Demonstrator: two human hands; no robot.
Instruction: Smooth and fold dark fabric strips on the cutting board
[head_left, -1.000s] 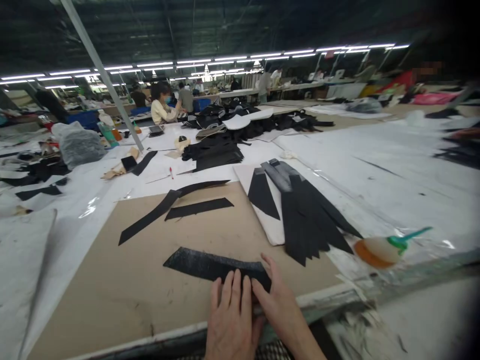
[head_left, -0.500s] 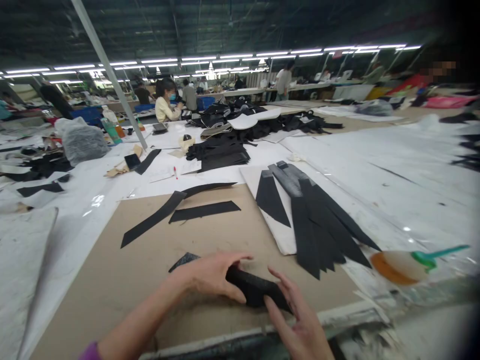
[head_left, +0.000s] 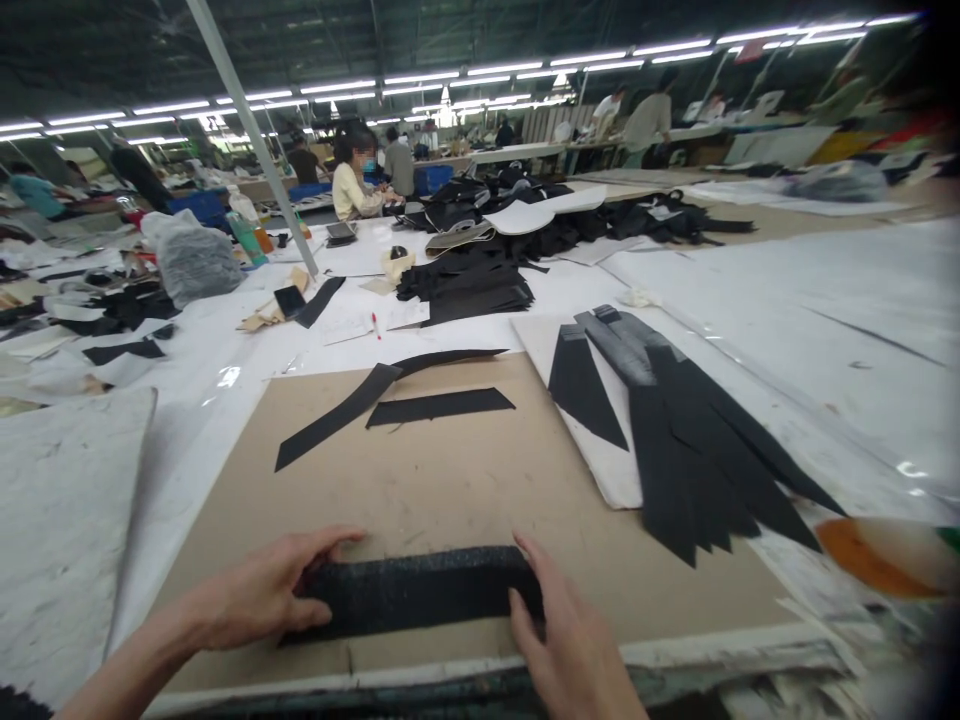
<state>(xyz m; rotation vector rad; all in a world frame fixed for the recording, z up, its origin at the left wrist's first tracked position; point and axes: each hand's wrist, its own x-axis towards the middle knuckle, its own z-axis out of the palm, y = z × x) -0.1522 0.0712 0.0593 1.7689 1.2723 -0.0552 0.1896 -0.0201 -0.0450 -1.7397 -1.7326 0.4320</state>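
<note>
A long white-covered worktop (head_left: 750, 300) is stretching away, carrying a tan board (head_left: 465, 480) at its near edge. A black fabric strip (head_left: 420, 592) is lying on the board near its front, with two narrower black strips (head_left: 420, 405) lying farther back. A fan of pointed black pieces (head_left: 697, 440) is resting just right of the board, partly on a white sheet (head_left: 600, 460). Stacks of black cut fabric (head_left: 472, 285) are sitting farther off.

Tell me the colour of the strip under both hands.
Black, faintly speckled strip, seen in the head view.

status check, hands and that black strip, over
Left hand and right hand flat on ends of black strip. Strip lies flat on tan board. Nothing on top of it.
</note>
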